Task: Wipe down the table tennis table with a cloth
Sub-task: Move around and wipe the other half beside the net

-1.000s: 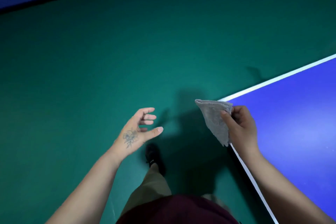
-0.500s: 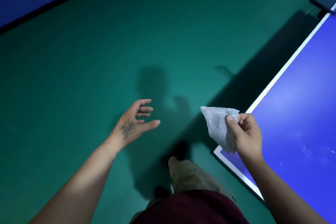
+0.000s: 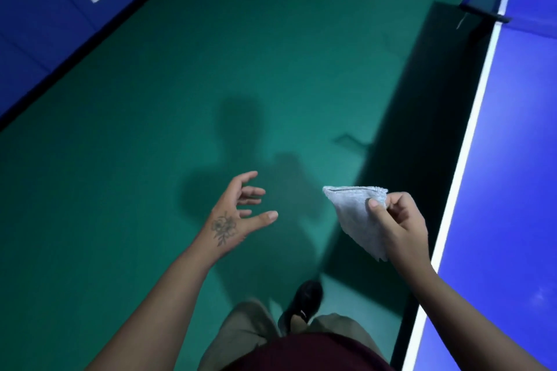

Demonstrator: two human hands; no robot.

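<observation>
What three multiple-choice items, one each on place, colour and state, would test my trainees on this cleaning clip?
1. Where is the cloth?
A. flat on the table
B. in the air, left of the table's edge
C. on the floor

2. What colour is the floor?
A. green
B. red
C. grey

3. How is the left hand?
A. gripping the cloth
B. pressing on the table
C. open and empty

Answers: 1 B, since the right hand pinches the cloth over the floor beside the white-edged table; 2 A, the floor shows green; 3 C, its fingers are spread and hold nothing.
</observation>
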